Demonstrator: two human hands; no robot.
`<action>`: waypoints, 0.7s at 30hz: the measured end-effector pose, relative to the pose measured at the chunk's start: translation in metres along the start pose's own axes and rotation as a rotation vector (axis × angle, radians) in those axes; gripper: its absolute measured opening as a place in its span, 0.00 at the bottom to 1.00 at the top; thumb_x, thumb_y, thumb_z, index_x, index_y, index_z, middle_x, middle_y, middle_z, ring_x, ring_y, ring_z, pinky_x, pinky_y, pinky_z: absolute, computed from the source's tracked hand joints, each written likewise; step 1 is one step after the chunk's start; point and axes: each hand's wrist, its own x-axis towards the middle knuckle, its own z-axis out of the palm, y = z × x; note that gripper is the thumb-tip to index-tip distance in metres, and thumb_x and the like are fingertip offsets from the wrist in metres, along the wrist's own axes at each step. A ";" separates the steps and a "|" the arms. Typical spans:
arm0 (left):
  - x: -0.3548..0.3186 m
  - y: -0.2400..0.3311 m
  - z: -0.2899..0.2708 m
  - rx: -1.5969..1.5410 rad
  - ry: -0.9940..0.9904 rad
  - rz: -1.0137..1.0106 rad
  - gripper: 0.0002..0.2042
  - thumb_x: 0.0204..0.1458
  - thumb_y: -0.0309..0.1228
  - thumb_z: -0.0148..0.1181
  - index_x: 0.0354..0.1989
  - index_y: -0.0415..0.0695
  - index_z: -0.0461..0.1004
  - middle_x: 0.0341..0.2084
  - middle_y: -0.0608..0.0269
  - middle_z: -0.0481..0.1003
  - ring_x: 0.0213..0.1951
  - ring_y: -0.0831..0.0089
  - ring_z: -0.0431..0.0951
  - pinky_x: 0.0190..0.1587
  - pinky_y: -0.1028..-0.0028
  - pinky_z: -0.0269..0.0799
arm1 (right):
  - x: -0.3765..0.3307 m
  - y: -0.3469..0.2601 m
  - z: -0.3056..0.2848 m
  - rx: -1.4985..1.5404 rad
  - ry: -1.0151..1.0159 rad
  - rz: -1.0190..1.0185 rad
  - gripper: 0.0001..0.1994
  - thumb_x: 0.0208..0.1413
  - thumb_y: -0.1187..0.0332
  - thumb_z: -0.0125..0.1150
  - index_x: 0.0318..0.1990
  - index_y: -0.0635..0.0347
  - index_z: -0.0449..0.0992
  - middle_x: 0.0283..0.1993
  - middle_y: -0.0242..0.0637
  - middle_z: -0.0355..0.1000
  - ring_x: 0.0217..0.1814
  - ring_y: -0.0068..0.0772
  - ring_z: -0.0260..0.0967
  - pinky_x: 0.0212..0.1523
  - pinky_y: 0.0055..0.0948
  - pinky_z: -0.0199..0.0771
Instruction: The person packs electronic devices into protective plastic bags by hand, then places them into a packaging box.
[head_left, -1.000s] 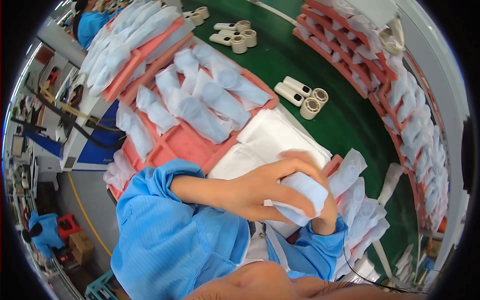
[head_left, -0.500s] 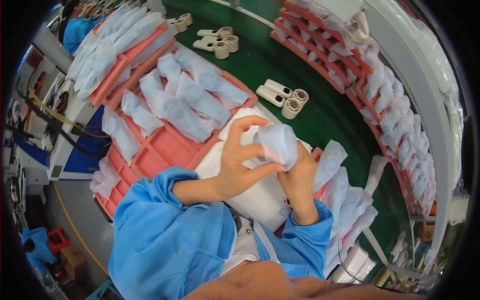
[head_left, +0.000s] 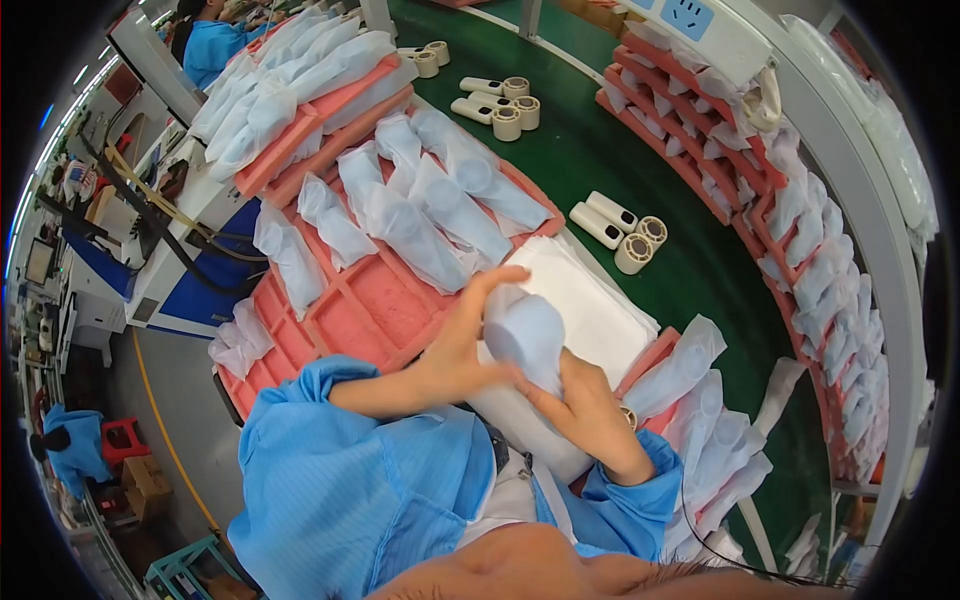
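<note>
Between my hands is a light blue, rounded cylindrical part (head_left: 535,338), with thin translucent wrap around its left end. My right hand (head_left: 590,405) grips its lower right side, thumb along the near face. My left hand (head_left: 455,350) curls around the left end, its index finger over the top and its thumb blurred underneath. Just beyond, a stack of white sheets (head_left: 590,305) lies under and behind the part. To the left, a pink compartment tray (head_left: 385,300) carries several light blue parts in translucent bags (head_left: 400,225).
At the far left, more bagged parts lie on stacked pink trays (head_left: 325,140). Cream cylindrical devices (head_left: 635,250) stand on the green surface (head_left: 570,130). Bagged pieces (head_left: 690,370) lie by my right arm. Loaded pink racks (head_left: 740,190) line the right side. A co-worker in blue (head_left: 215,45) is at the far left.
The part has come down and left, and it has turned so more of its length shows. My right hand has shifted lower on it. The whole view has swung a little left.
</note>
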 end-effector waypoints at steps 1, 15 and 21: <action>-0.008 0.001 -0.002 0.218 -0.065 0.095 0.26 0.40 0.31 0.73 0.50 0.42 0.71 0.51 0.57 0.70 0.51 0.65 0.71 0.55 0.68 0.66 | 0.000 0.009 0.006 -0.047 -0.058 -0.052 0.22 0.49 0.72 0.69 0.52 0.66 0.70 0.40 0.45 0.75 0.40 0.40 0.75 0.40 0.31 0.74; -0.005 -0.049 -0.146 1.321 0.257 0.096 0.28 0.49 0.34 0.66 0.59 0.42 0.66 0.53 0.42 0.67 0.56 0.48 0.68 0.60 0.60 0.61 | -0.025 0.030 -0.069 0.026 0.302 0.083 0.27 0.49 0.73 0.68 0.59 0.62 0.69 0.46 0.43 0.73 0.42 0.31 0.72 0.38 0.26 0.75; 0.040 -0.101 -0.164 1.041 0.019 0.062 0.34 0.55 0.37 0.59 0.69 0.45 0.54 0.59 0.31 0.61 0.59 0.35 0.62 0.63 0.53 0.57 | -0.041 0.094 -0.128 0.136 0.656 0.153 0.19 0.58 0.69 0.60 0.57 0.60 0.72 0.48 0.34 0.75 0.47 0.23 0.71 0.42 0.22 0.71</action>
